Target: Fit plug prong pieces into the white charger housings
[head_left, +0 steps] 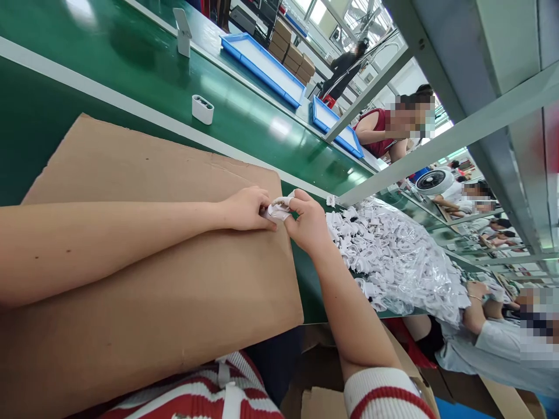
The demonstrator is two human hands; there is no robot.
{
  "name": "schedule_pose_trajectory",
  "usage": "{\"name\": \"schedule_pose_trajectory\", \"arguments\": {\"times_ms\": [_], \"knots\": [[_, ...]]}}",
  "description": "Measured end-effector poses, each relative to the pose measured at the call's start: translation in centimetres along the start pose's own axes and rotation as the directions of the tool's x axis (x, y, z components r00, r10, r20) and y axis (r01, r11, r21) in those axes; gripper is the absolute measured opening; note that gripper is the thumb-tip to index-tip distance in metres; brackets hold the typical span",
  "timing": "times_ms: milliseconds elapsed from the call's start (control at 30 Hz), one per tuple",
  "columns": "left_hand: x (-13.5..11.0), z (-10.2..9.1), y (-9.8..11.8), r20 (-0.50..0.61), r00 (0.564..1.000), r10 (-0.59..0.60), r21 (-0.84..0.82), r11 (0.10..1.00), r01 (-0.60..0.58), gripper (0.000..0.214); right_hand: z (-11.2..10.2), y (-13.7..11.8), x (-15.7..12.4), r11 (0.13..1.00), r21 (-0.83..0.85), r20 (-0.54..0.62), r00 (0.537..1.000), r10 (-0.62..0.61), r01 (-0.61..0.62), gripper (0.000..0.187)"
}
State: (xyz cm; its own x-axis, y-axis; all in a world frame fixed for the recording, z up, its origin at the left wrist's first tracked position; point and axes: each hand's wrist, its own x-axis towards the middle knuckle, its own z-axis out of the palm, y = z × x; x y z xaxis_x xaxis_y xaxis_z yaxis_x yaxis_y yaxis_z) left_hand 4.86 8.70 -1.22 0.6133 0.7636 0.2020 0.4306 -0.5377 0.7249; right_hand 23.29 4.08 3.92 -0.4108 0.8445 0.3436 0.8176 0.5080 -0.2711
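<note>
My left hand (247, 208) and my right hand (308, 221) meet over the far edge of a brown cardboard sheet (144, 279). Both pinch the same small white plastic part (278, 209), which sits in a clear bag. The fingers of both hands are curled tight around it. Just right of my right hand lies a large heap of similar white bagged parts (393, 256) on the green table.
A white rectangular part (203, 109) stands on the green conveyor belt (131, 64). Behind it are a white stand (182, 30), two blue trays (264, 67) and stacked cartons (292, 55). Other people sit along the line at right, near a white fan (434, 181).
</note>
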Motion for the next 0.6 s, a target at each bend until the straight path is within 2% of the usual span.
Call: {"name": "schedule_pose_trajectory", "arguments": {"times_ms": [300,467,600], "knots": [[-0.25,0.03,0.41,-0.034,0.999,-0.001,-0.015,1.000,0.001,0.034,1.05,0.24,-0.60,0.996,0.083,-0.064,0.997,0.046,-0.041,0.015],[-0.08,-0.31,0.34,0.020,0.999,-0.028,-0.056,0.998,0.029,0.032,0.79,0.75,-0.28,0.997,0.067,-0.037,0.999,-0.035,0.037,0.017],[0.23,-0.41,0.14,0.035,0.999,0.001,-0.076,0.997,0.002,0.030,0.67,0.97,0.23,0.998,0.045,-0.049,0.998,-0.035,0.037,0.019]]}}
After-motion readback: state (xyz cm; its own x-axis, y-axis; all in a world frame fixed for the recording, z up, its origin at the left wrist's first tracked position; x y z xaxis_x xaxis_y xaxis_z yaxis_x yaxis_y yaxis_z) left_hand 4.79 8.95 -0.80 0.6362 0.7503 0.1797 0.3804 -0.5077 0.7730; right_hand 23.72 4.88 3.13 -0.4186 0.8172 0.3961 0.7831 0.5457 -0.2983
